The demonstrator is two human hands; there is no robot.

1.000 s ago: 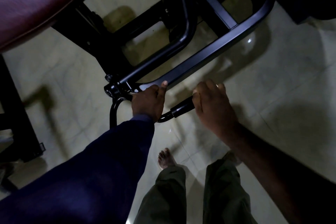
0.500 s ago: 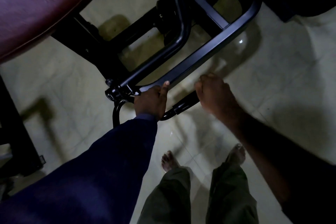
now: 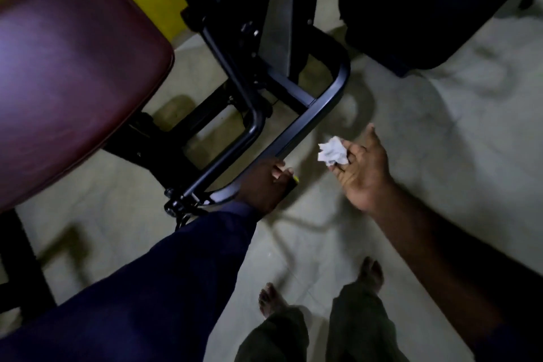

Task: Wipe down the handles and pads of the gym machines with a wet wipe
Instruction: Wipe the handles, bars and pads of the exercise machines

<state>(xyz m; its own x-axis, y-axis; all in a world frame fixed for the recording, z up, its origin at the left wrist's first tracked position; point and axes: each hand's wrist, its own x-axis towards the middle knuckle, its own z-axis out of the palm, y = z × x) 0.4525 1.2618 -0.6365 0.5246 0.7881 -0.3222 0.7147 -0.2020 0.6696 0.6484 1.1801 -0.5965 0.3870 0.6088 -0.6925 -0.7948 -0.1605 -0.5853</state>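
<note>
My left hand (image 3: pixel 266 186) is wrapped around the black handle (image 3: pixel 289 189) at the low end of the black machine frame (image 3: pixel 296 134), and most of the grip is hidden under my fingers. My right hand (image 3: pixel 363 172) is off the handle, to its right, palm turned up. A crumpled white wet wipe (image 3: pixel 332 151) sits pinched at its fingertips. A maroon seat pad (image 3: pixel 67 67) fills the upper left.
Black frame bars and a metal plate (image 3: pixel 277 9) rise behind the handle. A dark pad or machine part (image 3: pixel 426 3) hangs at the upper right. A black leg (image 3: pixel 20 261) stands at the left. My bare feet (image 3: pixel 271 301) are on the pale tiled floor.
My right hand has come off the handle and moved right, turning palm up so the wipe shows. The view has tilted up, showing more of the machine. My left hand still grips the handle.
</note>
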